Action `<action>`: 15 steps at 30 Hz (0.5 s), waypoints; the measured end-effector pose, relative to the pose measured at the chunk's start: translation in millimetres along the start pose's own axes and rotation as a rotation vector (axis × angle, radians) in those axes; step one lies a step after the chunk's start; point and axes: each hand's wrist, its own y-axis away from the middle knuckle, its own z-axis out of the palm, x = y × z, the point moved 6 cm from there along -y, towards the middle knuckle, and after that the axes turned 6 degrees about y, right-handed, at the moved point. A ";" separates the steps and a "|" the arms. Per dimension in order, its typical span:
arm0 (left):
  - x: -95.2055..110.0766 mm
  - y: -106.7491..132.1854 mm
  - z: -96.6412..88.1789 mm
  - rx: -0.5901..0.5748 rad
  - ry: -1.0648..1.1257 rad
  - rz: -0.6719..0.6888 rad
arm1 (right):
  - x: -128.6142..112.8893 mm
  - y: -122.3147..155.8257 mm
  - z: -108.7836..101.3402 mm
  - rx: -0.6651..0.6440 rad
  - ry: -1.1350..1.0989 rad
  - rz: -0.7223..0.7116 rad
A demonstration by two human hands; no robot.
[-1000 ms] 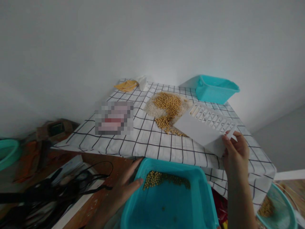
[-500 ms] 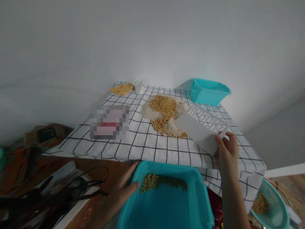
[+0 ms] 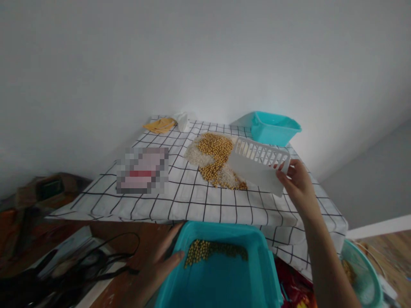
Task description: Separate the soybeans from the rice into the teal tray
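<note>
My right hand (image 3: 297, 182) grips the corner of a white slotted plastic basket (image 3: 258, 166), held tilted over the checked tablecloth (image 3: 199, 199) with its far edge beside a pile of soybeans (image 3: 215, 153) mixed with white rice. My left hand (image 3: 160, 263) is closed on the left rim of a teal tub (image 3: 221, 273) held below the table's front edge. A band of soybeans (image 3: 210, 249) lies along the tub's far inner side.
A second teal tub (image 3: 272, 127) stands at the table's back right. A yellow cloth (image 3: 159, 125) and a white object (image 3: 182, 121) lie at the back. A blurred pink patch sits left of the pile. Black cables (image 3: 64, 273) lie lower left; a teal bowl (image 3: 364, 273) sits lower right.
My right hand has lifted and swung the white basket leftward toward the pile. The view has shifted down and right. My left hand stays on the tub.
</note>
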 end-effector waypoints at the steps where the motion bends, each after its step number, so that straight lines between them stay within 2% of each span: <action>1: -1.3 -0.5 0.4 0.002 0.024 -0.015 | -1.6 -4.5 2.2 -0.048 -0.009 0.001; 6: -5.9 -1.4 2.1 0.000 0.100 -0.057 | -5.8 -16.1 14.6 -0.199 0.051 0.000; 11: -5.6 -3.8 1.6 0.005 0.104 -0.019 | -15.7 -14.2 31.7 -0.361 0.278 -0.154; 13: -5.0 -5.0 2.0 -0.004 0.099 -0.007 | -16.1 -14.0 33.3 -0.397 0.304 -0.180; 15: -4.9 -5.8 2.2 -0.004 0.080 -0.009 | -14.2 -17.0 28.8 -0.379 0.279 -0.172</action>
